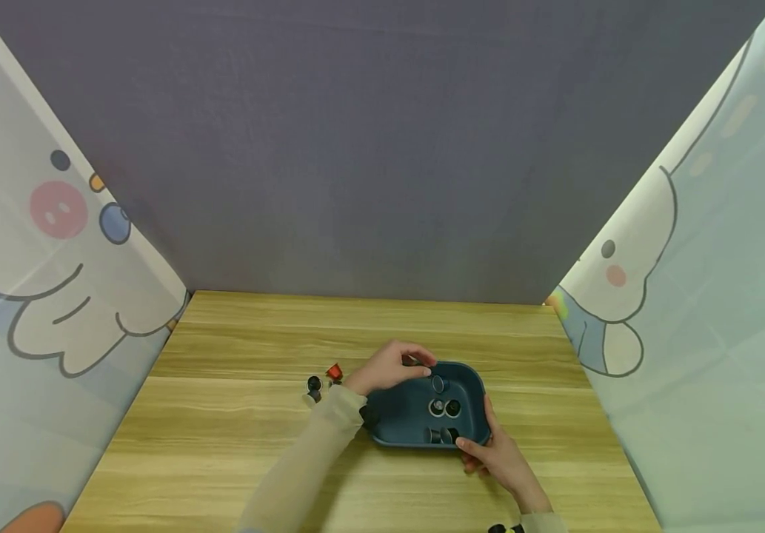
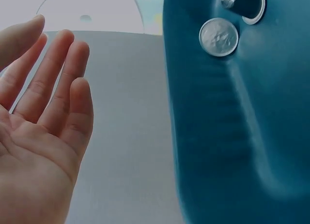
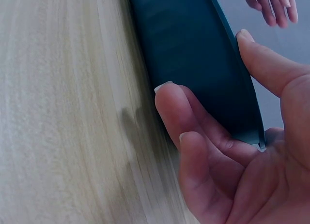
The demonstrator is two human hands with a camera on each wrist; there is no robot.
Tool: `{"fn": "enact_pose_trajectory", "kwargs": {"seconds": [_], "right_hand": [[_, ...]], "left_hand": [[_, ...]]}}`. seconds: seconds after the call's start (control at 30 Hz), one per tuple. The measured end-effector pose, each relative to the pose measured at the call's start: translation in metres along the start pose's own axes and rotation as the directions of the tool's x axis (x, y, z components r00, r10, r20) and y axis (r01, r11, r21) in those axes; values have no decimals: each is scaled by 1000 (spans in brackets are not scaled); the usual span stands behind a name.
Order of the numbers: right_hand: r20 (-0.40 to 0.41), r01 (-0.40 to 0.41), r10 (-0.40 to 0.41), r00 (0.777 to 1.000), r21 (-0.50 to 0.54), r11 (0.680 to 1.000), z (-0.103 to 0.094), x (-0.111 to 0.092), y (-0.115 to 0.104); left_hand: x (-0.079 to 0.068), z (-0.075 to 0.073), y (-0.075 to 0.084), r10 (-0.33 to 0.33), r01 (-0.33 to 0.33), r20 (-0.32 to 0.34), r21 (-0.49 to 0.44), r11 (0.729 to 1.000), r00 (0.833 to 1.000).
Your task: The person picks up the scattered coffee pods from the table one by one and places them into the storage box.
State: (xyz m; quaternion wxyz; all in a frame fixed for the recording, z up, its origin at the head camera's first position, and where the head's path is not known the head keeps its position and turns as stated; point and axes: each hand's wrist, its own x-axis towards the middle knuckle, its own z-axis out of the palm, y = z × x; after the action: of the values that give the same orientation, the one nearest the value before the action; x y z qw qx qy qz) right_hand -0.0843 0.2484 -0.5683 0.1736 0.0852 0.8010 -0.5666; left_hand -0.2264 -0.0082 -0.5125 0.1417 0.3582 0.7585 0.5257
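A dark blue rounded tray (image 1: 398, 418) holds several dark coffee capsules, among them one near the far side (image 1: 439, 383) and one upright in the middle (image 1: 452, 409). My right hand (image 1: 500, 453) grips the tray's near right corner, thumb on the rim and fingers beneath, as the right wrist view shows along the tray wall (image 3: 189, 59). Over the far left rim reaches my left hand (image 1: 389, 368), palm bare and fingers loosely bent in the left wrist view. A silver-lidded capsule (image 2: 219, 37) lies inside the tray there.
Left of the tray, a red capsule (image 1: 335, 371) and a black capsule (image 1: 314, 383) lie with others on the wooden table (image 1: 235, 444), partly behind the left sleeve. A grey panel (image 1: 369, 163) rises at the table's back; printed cloths (image 1: 709, 244) flank the sides.
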Motion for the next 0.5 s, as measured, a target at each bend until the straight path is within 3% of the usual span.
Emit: {"fn": "enact_pose_trajectory", "kwargs": {"seconds": [0.5], "right_hand": [[21,11,-12,1000,29,1000,-2,0,2]], "left_hand": [[-36,-33,-14,-73,69,-145,-29,997,987]]}}
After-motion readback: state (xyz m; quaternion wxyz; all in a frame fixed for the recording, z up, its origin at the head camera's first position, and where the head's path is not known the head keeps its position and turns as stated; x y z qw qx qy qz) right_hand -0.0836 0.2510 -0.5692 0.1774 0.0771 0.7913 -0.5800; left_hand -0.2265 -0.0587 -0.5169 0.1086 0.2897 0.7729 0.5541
